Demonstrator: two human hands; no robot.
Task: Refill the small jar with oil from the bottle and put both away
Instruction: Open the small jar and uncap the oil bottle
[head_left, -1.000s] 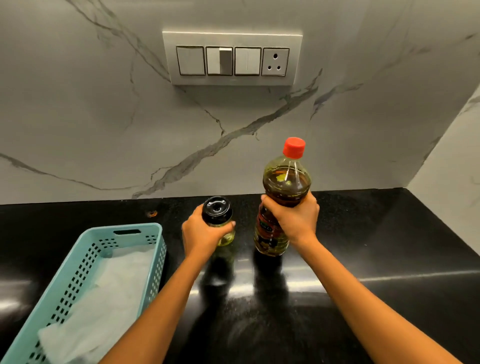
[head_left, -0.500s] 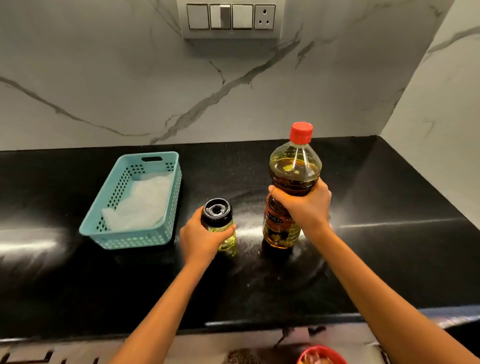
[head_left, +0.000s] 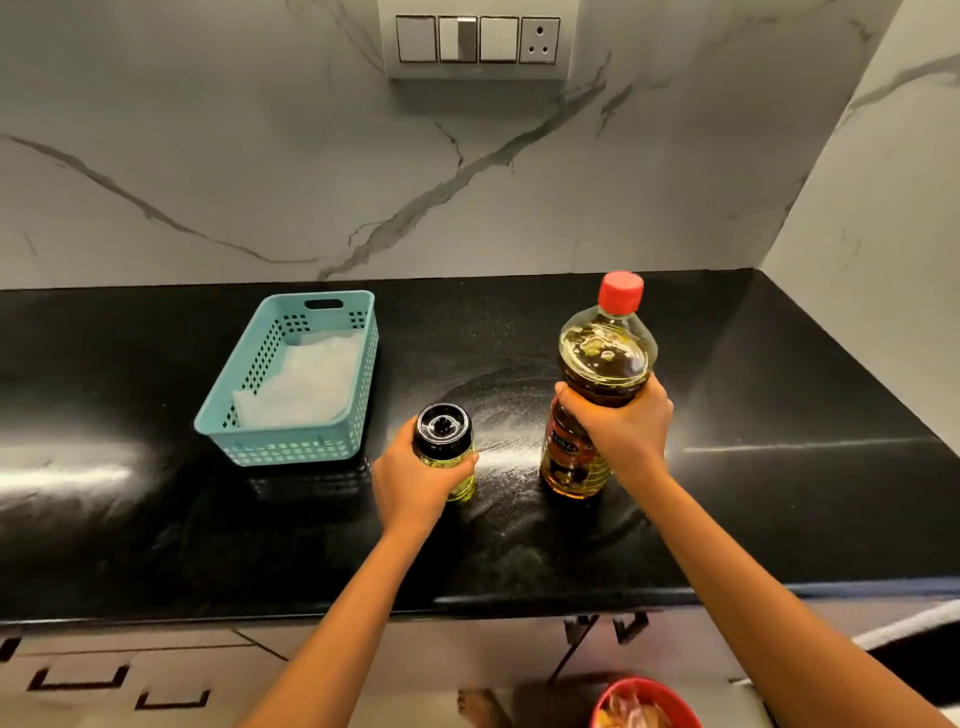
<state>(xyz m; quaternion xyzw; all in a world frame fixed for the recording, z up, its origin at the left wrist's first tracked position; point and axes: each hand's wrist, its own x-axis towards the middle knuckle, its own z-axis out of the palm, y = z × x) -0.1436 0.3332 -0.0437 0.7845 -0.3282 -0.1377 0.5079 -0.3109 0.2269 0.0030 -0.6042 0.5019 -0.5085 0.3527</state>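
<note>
Our left hand (head_left: 415, 480) is wrapped around the jar (head_left: 445, 449), fingers closed on its lower body, and our right hand (head_left: 621, 426) grips the bottle (head_left: 597, 384) around its shoulder, thumb and fingers clenched tight. Both stand upright on the counter (head_left: 779, 441), the jar at about 9 o'clock of the bottle and close beside it, though not touching. The jar wears its black lid (head_left: 441, 423), and the bottle carries its red cap (head_left: 621, 291), so nothing is open for pouring. Through the glass below our fingers we see yellow-green oil in the jar, but our hand hides how high it stands, so we cannot tell whether the refill is done. We judge one of two things: either the pouring lies ahead and both tops must come off first, or it is finished and only the putting away remains. At 10 o'clock of the jar sits the basket (head_left: 358, 415), lined with a white sheet (head_left: 306, 384) and holding nothing else we can see; it may be where both belong, though that is a guess. A pale smear (head_left: 506, 431) marks the counter between jar and bottle.
</note>
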